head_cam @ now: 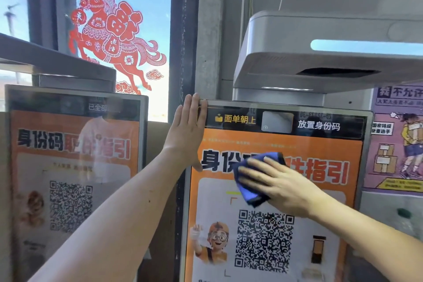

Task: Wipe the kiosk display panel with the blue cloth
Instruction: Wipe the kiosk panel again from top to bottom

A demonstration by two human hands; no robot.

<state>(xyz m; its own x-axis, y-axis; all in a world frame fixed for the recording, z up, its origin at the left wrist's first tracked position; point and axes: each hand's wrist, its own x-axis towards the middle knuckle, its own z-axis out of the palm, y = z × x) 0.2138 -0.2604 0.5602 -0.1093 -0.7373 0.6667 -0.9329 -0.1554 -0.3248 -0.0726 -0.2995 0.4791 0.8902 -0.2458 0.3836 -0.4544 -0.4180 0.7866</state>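
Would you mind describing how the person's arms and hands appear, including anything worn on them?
Both forearms are bare, with no sleeves in view. The left hand and the right hand wear no gloves, and no rings, watch or bracelets show on either one. Motion blur softens the right hand's fingers.

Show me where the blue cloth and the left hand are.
blue cloth (248,193): head view, on its lower folded part.
left hand (186,131): head view, on the back of the hand.

Left hand (186,130) raised upright, fingers straight and together, palm flat. Right hand (278,186) flat, fingers spread, pointing left. Both forearms bare.
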